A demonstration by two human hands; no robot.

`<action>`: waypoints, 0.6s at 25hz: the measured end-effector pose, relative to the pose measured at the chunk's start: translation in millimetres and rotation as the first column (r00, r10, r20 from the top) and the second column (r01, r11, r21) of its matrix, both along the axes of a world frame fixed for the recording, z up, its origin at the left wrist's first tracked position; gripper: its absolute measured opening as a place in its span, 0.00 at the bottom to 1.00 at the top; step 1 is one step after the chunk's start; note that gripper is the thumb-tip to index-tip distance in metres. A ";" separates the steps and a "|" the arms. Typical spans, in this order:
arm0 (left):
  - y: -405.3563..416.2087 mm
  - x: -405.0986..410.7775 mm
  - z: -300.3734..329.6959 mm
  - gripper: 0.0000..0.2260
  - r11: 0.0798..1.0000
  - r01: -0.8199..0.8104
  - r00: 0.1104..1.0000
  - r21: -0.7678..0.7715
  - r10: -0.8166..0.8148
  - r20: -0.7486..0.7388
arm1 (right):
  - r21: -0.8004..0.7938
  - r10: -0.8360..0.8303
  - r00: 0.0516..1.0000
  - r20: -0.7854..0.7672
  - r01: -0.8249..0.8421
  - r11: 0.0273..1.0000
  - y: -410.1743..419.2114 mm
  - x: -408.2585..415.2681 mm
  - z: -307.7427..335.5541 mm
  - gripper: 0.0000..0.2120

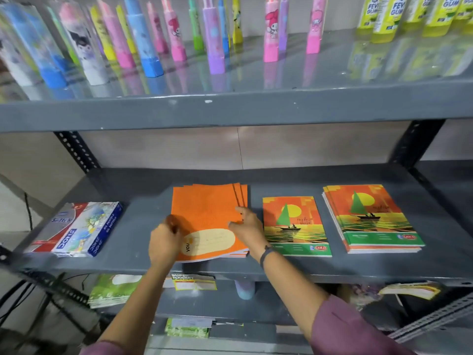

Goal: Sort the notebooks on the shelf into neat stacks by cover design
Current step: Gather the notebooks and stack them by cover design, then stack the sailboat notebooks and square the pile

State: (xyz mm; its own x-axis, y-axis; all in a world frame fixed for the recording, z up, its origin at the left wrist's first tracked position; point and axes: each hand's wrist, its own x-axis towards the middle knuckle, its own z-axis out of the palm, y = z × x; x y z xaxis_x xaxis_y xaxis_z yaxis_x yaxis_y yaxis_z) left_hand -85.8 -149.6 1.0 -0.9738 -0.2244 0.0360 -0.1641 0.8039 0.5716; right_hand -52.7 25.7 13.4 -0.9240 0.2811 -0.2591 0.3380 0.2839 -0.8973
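Observation:
A stack of plain orange notebooks (204,208) lies fanned at the middle of the grey shelf (143,190). My left hand (165,243) grips the stack's near left corner. My right hand (247,225) presses on its right edge with fingers spread. Right of it lies a single sailboat-cover notebook (294,224). Further right sits a stack of the same sailboat-cover notebooks (368,216), slightly fanned.
A box of oil pastels (79,228) lies at the shelf's left. The shelf above holds rows of colourful tubes (143,42) and yellow gum bottles (409,16). Below, more notebooks (112,290) and papers lie on a lower shelf. Slotted uprights (414,142) flank the bay.

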 end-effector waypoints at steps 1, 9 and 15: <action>1.0 1.2 1.6 0.11 0.990 -0.010 1.000 -0.138 0.013 0.022 | 0.066 -0.010 1.000 -0.009 0.011 0.998 5.7 2.8 -0.6 0.24; 126.8 49.4 10.0 0.19 0.874 0.463 0.875 0.148 -0.425 -0.230 | 0.668 -0.331 0.944 0.004 0.243 0.703 94.3 53.0 -15.1 0.25; 186.4 64.3 -16.9 0.23 0.836 0.502 0.810 0.220 -0.544 0.219 | 0.582 -0.279 0.953 0.118 0.162 0.797 114.3 60.5 -31.4 0.30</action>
State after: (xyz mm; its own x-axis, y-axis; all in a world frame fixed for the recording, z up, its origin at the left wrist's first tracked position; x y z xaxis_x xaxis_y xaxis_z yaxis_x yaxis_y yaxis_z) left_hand -21.5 36.8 -15.9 -0.9124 0.3398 -0.2282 0.0980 0.7227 0.6842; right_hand 7.8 140.0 -17.9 -0.7686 0.6210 -0.1538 0.5982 0.6124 -0.5168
